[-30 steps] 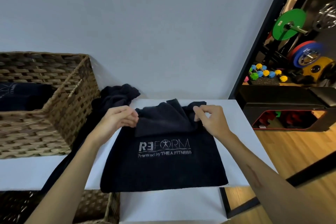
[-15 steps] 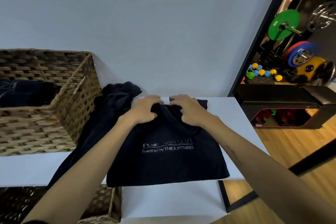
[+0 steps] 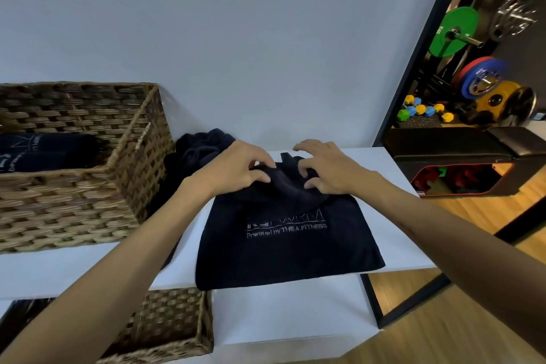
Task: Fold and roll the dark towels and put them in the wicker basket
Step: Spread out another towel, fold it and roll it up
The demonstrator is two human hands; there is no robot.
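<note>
Left hand and right hand each keep a curled grip clamped on the rolled far end of the dark towel, lying at table centre. Wicker basket stands at 9 o'clock, rolled towels inside.

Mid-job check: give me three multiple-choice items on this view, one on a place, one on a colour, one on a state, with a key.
1. Where is the woven wicker basket?
A. Left of the dark printed towel
B. Right of it
C. On top of it

2. What colour is the shelf top under that towel?
A. Red
B. White
C. Green

3. What is the towel's state?
A. Fully rolled
B. Far end being rolled by the left hand and right hand
C. Hanging on the wall

Key: 1 A, the basket stands at the left; 2 B, white surface shows around the cloth; 3 B, both hands' fingers curl on the bunched far edge.
</note>
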